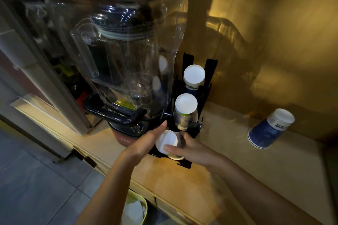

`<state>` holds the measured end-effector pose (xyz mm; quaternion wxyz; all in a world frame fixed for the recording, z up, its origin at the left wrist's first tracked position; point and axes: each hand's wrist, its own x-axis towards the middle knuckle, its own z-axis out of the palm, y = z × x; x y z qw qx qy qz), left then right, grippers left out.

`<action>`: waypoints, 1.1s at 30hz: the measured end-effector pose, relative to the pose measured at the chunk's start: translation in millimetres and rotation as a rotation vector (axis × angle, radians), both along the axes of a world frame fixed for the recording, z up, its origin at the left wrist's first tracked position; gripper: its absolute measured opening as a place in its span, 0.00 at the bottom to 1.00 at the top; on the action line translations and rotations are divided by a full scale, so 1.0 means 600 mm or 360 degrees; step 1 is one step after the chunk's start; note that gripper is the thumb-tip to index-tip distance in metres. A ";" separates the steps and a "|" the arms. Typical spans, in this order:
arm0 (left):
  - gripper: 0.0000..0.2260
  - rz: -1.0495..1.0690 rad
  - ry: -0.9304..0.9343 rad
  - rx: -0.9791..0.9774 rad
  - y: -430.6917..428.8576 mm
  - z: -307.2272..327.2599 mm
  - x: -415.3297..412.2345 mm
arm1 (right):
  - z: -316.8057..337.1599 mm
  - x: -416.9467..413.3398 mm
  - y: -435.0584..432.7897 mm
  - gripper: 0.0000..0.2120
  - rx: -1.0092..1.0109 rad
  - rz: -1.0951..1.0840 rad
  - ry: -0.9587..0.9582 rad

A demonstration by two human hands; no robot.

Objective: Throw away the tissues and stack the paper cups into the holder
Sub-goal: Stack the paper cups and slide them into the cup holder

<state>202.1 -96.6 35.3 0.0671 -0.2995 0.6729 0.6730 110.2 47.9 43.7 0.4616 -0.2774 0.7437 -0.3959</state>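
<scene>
A black cup holder (196, 129) stands on the wooden counter beside a blender. Its far slot holds an upside-down blue cup stack (193, 76) and its middle slot an upside-down green-printed cup stack (185, 109). At the near slot both hands close around an upside-down paper cup (167, 141), white base up. My left hand (148, 140) presses its left side with the fingers stretched out. My right hand (190, 149) wraps the cup from the right. A lone blue paper cup (270, 129) stands upside down at the right on the counter. White tissues (132, 212) lie in the bin below.
A big blender with a clear cover (117, 51) fills the counter's left side, right against the holder. A yellow-green bin (144, 206) sits on the floor under the counter's (182, 188) front edge. A wall rises behind the holder. A fridge door (36, 71) stands at the left.
</scene>
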 end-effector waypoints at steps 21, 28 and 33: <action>0.17 -0.0397 -0.0186 -0.1161 0.029 0.056 0.013 | 0.038 0.007 0.023 0.18 0.0132 0.0096 0.0643; 0.19 -0.0271 0.0262 -0.1586 0.098 0.160 0.009 | 0.133 -0.001 0.069 0.14 -0.0144 0.0041 0.1161; 0.17 -0.0088 0.0684 -0.1596 0.171 0.198 -0.038 | 0.161 -0.066 0.125 0.15 -0.0236 -0.0248 0.1190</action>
